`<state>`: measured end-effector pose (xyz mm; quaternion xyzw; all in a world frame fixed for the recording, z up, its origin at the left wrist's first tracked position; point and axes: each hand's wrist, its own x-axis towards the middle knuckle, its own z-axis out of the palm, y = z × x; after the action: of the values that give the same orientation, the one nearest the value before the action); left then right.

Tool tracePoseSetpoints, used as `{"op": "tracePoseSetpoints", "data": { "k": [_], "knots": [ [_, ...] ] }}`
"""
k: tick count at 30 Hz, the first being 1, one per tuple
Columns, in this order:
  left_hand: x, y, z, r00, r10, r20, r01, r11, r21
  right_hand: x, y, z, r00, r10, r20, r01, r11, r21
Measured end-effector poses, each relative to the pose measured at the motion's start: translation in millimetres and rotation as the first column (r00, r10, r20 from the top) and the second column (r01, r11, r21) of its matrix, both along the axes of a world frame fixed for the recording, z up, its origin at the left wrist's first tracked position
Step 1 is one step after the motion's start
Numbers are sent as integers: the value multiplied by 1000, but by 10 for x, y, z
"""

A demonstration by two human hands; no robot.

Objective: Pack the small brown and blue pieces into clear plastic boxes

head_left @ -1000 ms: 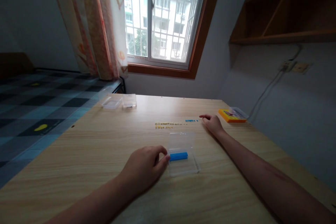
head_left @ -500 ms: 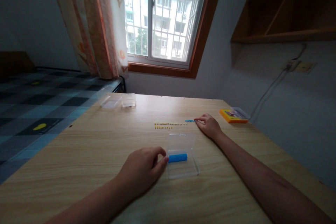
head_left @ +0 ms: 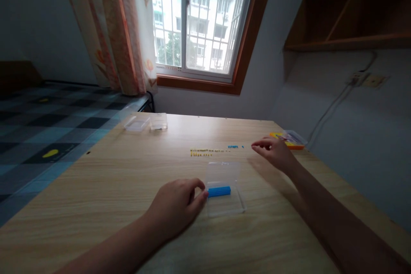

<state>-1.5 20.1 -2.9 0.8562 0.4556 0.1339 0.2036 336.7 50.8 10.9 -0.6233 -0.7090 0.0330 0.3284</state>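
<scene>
A clear plastic box (head_left: 224,173) lies open on the wooden table (head_left: 112,188), with a bundle of blue sticks (head_left: 219,191) inside. My left hand (head_left: 176,207) rests on the table with its fingers curled, thumb and forefinger pinching the box's left edge. Beyond the box lie a row of tiny yellow pieces (head_left: 202,152) and a short row of tiny blue pieces (head_left: 234,147). My right hand (head_left: 274,152) hovers just right of the blue pieces, lifted off the table. Its fingertips are pinched together, and what they hold is too small to see.
An orange box with a clear lid (head_left: 293,140) sits behind my right hand near the wall. Two clear containers (head_left: 137,124) (head_left: 158,122) stand at the table's far left corner. A bed with a checked cover (head_left: 48,137) adjoins the table's left edge.
My right hand reached to the blue pieces half a second ago, then lifted and drew back to the right. My left hand and the box have stayed put.
</scene>
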Motion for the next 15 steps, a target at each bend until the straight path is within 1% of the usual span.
{"op": "tracePoseSetpoints", "data": {
  "k": [1,2,3,5,7,8,10,12,15],
  "knots": [
    [1,-1,-4,1000,0,0,0,1000,2,-24,-111,86,998,42,-41,-42,999,-21],
    [3,-2,-7,1000,2,-2,-2,1000,4,-68,-227,161,983,124,-132,-133,989,-65],
    [4,-3,-10,1000,3,-5,-3,1000,7,-130,-342,220,956,208,-208,-234,966,-108],
    [7,-3,-12,1000,6,-11,-6,1000,10,-305,-544,281,893,341,-293,-405,893,-195],
    [12,-2,-11,1000,9,-21,-9,1000,12,-511,-675,268,858,423,-291,-499,819,-282],
    [14,-2,-10,1000,10,-26,-9,1000,15,-609,-710,241,855,444,-269,-514,798,-315],
    [18,-4,-8,999,14,-30,-13,1000,25,-766,-729,159,867,458,-196,-498,792,-354],
    [20,-6,-8,999,18,-30,-17,999,33,-860,-708,66,891,441,-110,-449,816,-364],
    [20,-7,-12,999,16,-32,-15,1000,27,-910,-672,-48,914,404,-22,-383,846,-370]
  ]
}}
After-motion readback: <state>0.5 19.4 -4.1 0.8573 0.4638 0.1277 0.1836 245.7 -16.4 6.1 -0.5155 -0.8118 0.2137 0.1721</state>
